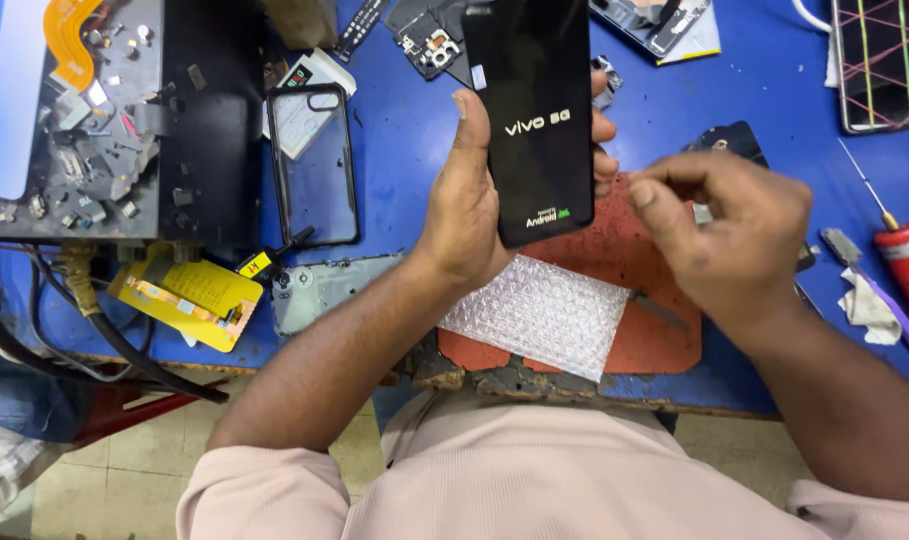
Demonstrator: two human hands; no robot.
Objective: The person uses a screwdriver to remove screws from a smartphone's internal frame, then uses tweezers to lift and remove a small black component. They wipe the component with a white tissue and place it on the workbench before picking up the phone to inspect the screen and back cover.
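Observation:
My left hand (467, 205) holds a black smartphone (530, 110) upright above the blue workbench (404, 140), thumb along its left edge and fingers behind its right edge. The screen is lit with a start-up logo. My right hand (729, 225) hovers just right of the phone's lower corner, fingers curled with thumb and forefinger pinched together; whether anything small sits between them I cannot tell. Under both hands lie a red rubber mat (649, 300) and a piece of bubble wrap (534, 315).
A clear phone case (314, 165) and a grey phone frame (324, 290) lie to the left. A grey tray (84, 130) with several small parts stands at far left. A yellow flex part (189, 295), a cracked phone (879, 65), a red screwdriver (904, 255) and loose phone boards surround the mat.

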